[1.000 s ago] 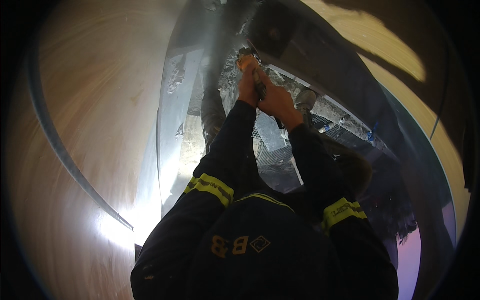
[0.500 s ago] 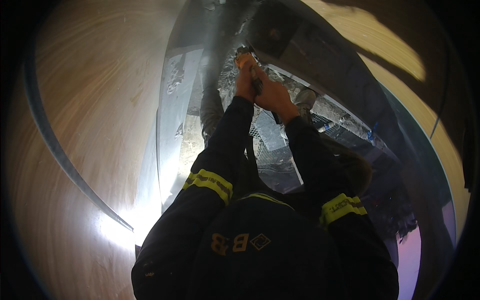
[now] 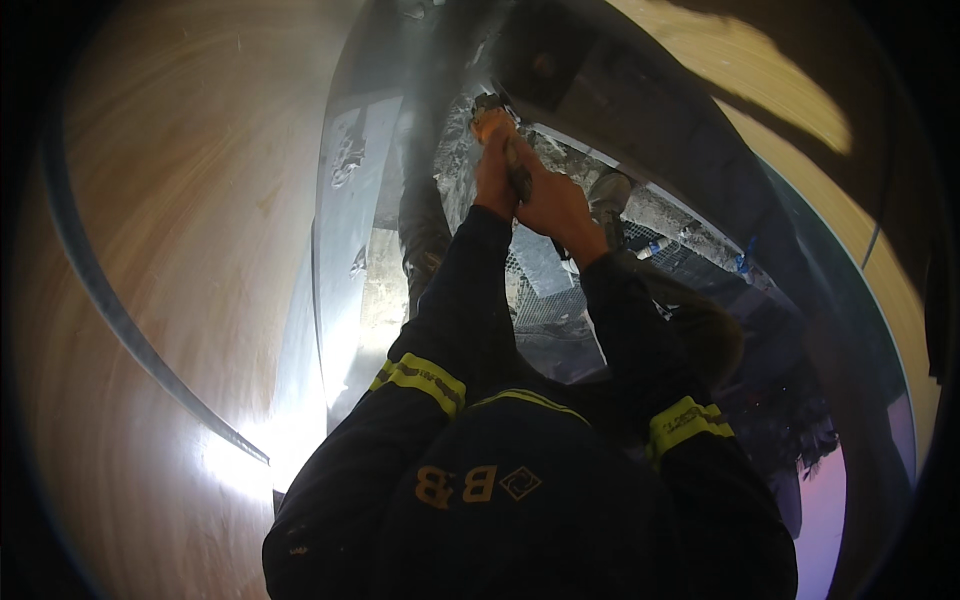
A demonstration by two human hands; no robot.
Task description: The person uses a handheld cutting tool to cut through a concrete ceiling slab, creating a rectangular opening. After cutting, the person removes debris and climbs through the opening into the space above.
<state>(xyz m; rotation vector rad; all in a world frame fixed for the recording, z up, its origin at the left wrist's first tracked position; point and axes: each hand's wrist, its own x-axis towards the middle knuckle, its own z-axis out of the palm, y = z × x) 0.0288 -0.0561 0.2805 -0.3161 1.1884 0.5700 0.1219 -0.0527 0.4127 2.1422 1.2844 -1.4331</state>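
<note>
- Plainly, we see the orange and dark power tool (image 3: 492, 124) just above the centre of the frame, held in both hands.
- Its long axis slants: the dark head points to the top of the frame and a little left, while the dark rear grip runs down and right between the palms.
- Beside the head, on its right, we make out a thin dark edge, too blurred to tell whether it touches anything.
- Our left hand (image 3: 493, 180) is clenched about the orange body from the left; our right hand (image 3: 553, 207) grasps the rear grip, its fingers partly hidden from us.
- To the right of the tool we see the edge of a dark panel (image 3: 640, 95), sloping from the upper middle toward the right, close to the head.
- To the left, a grey tube-like form (image 3: 422, 215) runs up and down near the left hand; past it stands a pale panel (image 3: 350, 200), and then a wide wood-coloured surface (image 3: 180, 250).
- Below the hands, between the two dark sleeves, we find some open room over a pale plate (image 3: 543, 268) and dark mesh (image 3: 545, 308).
- Whitish haze softens the upper middle, left of the head.
</note>
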